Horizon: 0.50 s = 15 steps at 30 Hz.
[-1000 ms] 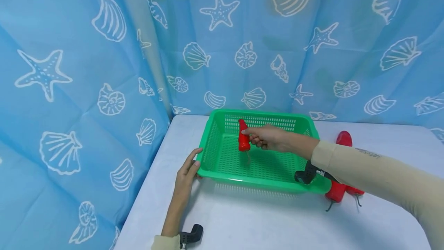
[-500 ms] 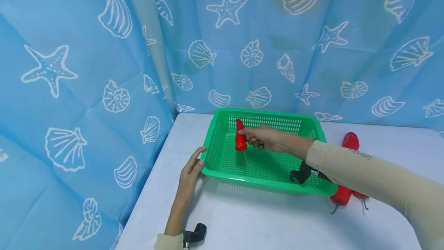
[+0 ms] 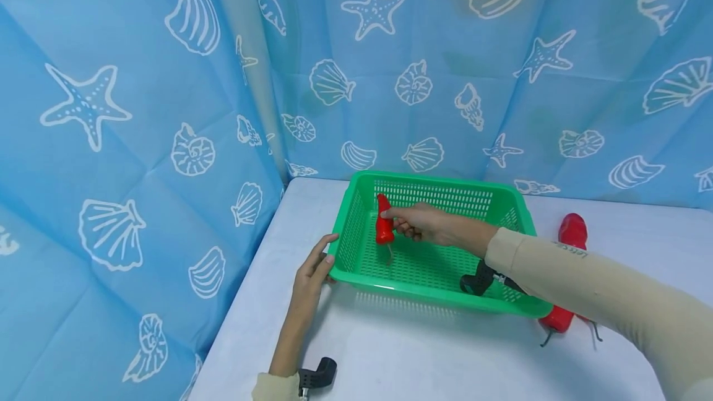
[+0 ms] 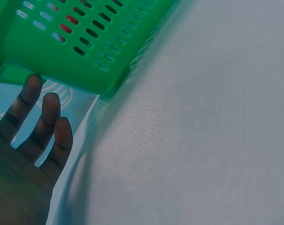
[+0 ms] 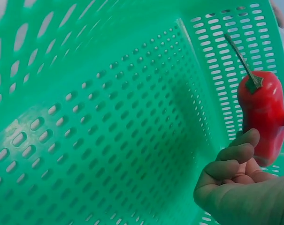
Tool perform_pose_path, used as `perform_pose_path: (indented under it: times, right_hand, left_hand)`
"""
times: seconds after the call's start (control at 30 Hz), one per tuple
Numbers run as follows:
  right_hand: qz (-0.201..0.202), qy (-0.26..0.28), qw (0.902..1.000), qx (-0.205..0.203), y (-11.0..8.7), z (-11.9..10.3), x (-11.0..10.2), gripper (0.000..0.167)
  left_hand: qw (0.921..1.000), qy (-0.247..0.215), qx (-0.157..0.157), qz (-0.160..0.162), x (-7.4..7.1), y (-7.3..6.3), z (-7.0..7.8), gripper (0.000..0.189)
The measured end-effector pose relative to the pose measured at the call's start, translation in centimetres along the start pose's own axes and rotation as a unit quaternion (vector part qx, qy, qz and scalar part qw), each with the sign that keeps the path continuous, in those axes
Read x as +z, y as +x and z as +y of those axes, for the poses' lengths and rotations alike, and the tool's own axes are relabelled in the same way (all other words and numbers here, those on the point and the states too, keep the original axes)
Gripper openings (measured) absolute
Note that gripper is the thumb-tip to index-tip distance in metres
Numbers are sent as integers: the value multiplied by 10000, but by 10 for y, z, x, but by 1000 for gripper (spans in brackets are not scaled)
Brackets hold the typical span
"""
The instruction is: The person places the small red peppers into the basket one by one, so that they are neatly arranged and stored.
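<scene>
In the head view my right hand (image 3: 420, 220) pinches a red pepper (image 3: 384, 228) between thumb and fingers, over the inside of a green plastic basket (image 3: 440, 302). The pepper's stem points down towards the basket floor. From the right wrist view, the pepper (image 5: 263, 101) shows its green stem, and the basket's slotted end wall (image 5: 212, 61) rises behind it. My left hand (image 3: 309, 280) lies at the basket's left front corner, thumb and index fingertip at the rim. Three extended fingers (image 4: 50, 110) show below that rim in the left wrist view.
Right of the basket, more red peppers (image 3: 557, 319) lie on the white tabletop (image 3: 423, 357), partly hidden by my right sleeve (image 3: 590, 289). One rounded red end (image 3: 573, 231) shows beyond the sleeve. A blue shell-patterned curtain (image 3: 390, 122) hangs behind and to the left.
The head view has swung slightly left, so the scene shifts right. Relative to the basket, my right hand and the pepper have moved a little left. My left hand stays at the corner.
</scene>
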State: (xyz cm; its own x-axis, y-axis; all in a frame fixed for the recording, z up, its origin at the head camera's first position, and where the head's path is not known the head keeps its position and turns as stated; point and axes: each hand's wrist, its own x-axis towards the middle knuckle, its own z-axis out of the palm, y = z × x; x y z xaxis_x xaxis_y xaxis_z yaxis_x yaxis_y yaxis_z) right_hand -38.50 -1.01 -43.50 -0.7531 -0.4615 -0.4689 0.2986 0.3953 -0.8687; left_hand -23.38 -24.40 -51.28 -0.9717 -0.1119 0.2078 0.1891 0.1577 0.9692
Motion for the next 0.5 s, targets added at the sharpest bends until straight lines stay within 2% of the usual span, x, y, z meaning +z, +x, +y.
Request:
perform_pose_path:
  times: [0.2, 0.27, 0.33, 0.5]
  right_hand:
    - [47, -66, 10000, -25, 2, 1, -2, 36]
    - [50, -74, 10000, -43, 3, 2, -1, 36]
    - [50, -144, 9998, -92, 4, 3, 1, 36]
    - [31, -330, 9993, -174, 6, 10, 11, 39]
  left_hand:
    - [9999, 55, 37, -126, 3, -3, 32, 42]
    - [9999, 123, 57, -106, 4, -4, 38, 42]
    - [9998, 168, 53, -45, 4, -3, 31, 42]
    - [9998, 180, 3, 114, 2, -2, 1, 40]
